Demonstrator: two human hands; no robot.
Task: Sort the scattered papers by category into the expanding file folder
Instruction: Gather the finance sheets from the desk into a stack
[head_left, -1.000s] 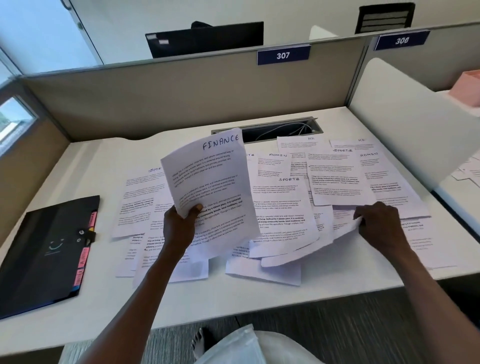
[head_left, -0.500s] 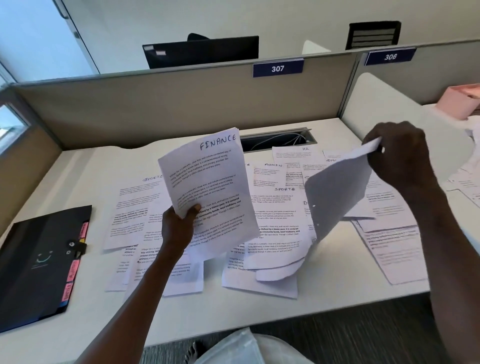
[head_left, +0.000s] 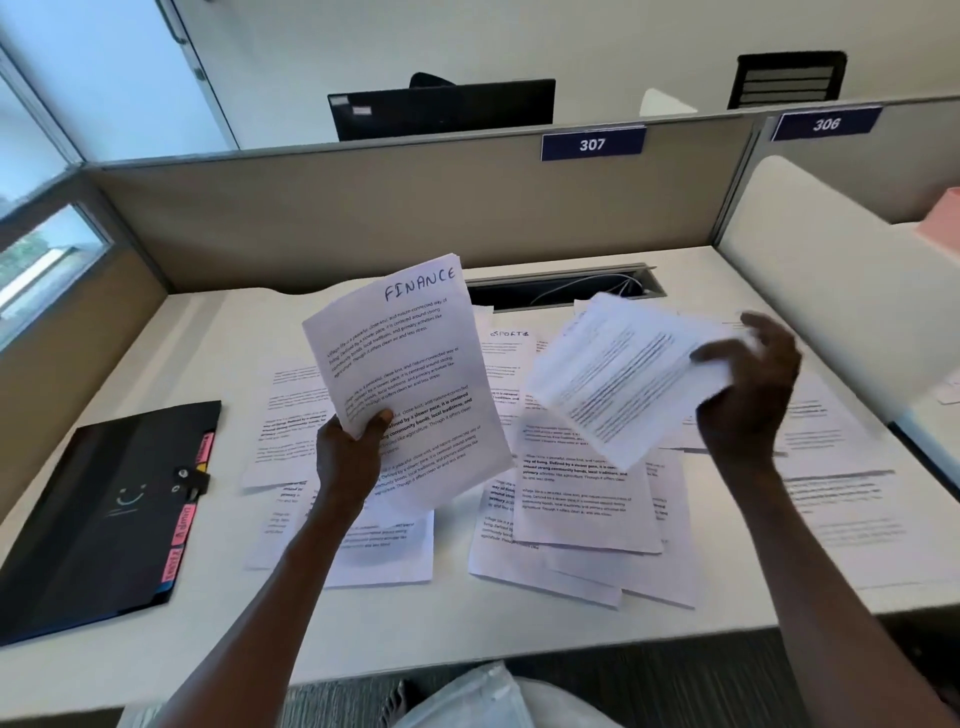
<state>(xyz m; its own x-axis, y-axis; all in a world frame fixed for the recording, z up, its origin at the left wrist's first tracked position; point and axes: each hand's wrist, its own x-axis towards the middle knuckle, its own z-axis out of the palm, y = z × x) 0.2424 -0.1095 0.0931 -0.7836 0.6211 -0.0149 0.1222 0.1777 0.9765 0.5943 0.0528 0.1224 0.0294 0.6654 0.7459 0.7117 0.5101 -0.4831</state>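
My left hand (head_left: 353, 447) holds a thin stack of sheets headed FINANCE (head_left: 410, 379) upright above the desk, thumb on the front. My right hand (head_left: 748, 395) grips a single printed sheet (head_left: 618, 379) in the air to the right of that stack; the sheet is blurred and tilted, its heading unreadable. Many scattered papers (head_left: 587, 499) lie overlapping on the white desk below, one headed SPORTS (head_left: 511, 335). The black expanding file folder (head_left: 98, 514) lies shut at the desk's left, with pink tabs along its right edge.
Grey partition walls (head_left: 363, 218) close the desk at the back and left. A cable slot (head_left: 566, 286) sits at the back centre. A white divider (head_left: 831, 291) bounds the right side. The desk's front edge (head_left: 467, 649) is near my lap.
My right hand lifted a sheet from the right of the pile, raised it, then turned it face up and brought it leftward toward the FINANCE stack. My left hand stayed put.
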